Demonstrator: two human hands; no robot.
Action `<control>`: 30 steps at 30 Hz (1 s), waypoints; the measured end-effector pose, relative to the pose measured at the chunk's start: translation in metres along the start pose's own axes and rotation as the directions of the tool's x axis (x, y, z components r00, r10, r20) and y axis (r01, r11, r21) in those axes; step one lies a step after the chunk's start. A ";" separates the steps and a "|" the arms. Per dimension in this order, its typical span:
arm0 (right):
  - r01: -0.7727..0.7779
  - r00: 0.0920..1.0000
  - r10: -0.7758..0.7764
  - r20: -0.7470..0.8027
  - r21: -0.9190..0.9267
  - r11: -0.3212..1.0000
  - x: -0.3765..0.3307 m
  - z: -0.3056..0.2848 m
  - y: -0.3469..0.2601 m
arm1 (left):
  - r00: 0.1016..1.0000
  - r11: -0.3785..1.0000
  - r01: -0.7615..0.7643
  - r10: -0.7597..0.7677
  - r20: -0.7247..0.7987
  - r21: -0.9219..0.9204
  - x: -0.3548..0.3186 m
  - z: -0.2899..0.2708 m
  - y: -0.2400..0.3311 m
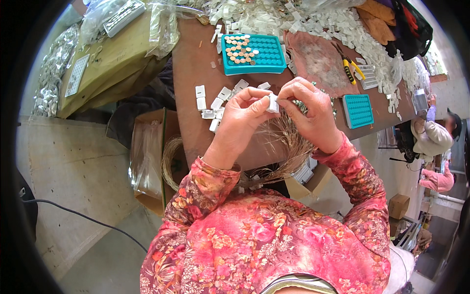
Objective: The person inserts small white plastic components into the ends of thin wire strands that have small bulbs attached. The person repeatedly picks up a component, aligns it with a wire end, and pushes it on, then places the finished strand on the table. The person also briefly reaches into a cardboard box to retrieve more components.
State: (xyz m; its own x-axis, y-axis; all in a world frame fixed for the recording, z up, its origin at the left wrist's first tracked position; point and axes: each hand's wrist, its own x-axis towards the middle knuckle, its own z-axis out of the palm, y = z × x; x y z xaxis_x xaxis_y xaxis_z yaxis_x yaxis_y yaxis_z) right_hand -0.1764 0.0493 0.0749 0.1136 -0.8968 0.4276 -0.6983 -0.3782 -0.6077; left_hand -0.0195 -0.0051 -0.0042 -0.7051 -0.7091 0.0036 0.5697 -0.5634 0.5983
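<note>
Between thumb and fingers of my left hand [239, 111] is a small white plastic housing [273, 104], held above the front part of the brown table. Against its right side, my right hand [313, 110] is closed in a pinch; what sits between those fingertips is too small to make out. Several similar white plastic pieces [201, 103] lie loose to the left of my left hand. A bundle of thin tan wires [289, 139] spreads below my hands at the table edge. Beyond them stands a teal tray [271, 68] with small round copper-coloured discs [239, 49] on its left half.
A smaller teal tray [358, 111] lies to the right. Yellow-handled pliers [348, 72] rest by a pink cloth [318, 61]. Clear plastic parts [264, 17] are heaped along the back. An open cardboard box [147, 152] stands at lower left; another person [433, 132] sits far right.
</note>
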 end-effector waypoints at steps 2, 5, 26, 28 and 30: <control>0.004 1.000 -0.005 -0.025 -0.037 0.999 -0.002 0.004 -0.002 | 1.000 1.000 -0.011 0.011 -0.001 -0.002 0.000 0.002 0.000; -0.028 0.999 0.027 -0.029 -0.006 1.000 -0.002 0.003 -0.003 | 0.997 0.997 -0.038 0.033 -0.070 -0.073 -0.001 0.006 -0.001; -0.327 0.940 0.296 0.173 0.193 0.925 -0.063 -0.053 -0.045 | 0.927 0.848 -0.262 0.354 -0.124 0.462 -0.080 0.024 0.038; -0.453 0.840 0.336 0.427 0.211 0.866 -0.086 -0.064 -0.051 | 0.921 0.769 -0.222 0.367 -0.130 0.600 -0.106 0.019 0.046; -0.567 0.716 0.358 0.599 0.199 0.800 -0.111 -0.057 -0.058 | 0.943 0.765 -0.144 0.298 -0.147 0.627 -0.127 0.013 0.045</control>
State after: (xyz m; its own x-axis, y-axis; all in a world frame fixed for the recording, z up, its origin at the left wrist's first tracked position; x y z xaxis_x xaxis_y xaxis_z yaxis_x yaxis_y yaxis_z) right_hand -0.1886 0.1834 0.1009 0.2546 -0.9152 -0.3124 -0.4819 0.1600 -0.8615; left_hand 0.0903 0.0651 0.0332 -0.4336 -0.8988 0.0639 0.2726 -0.0632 0.9601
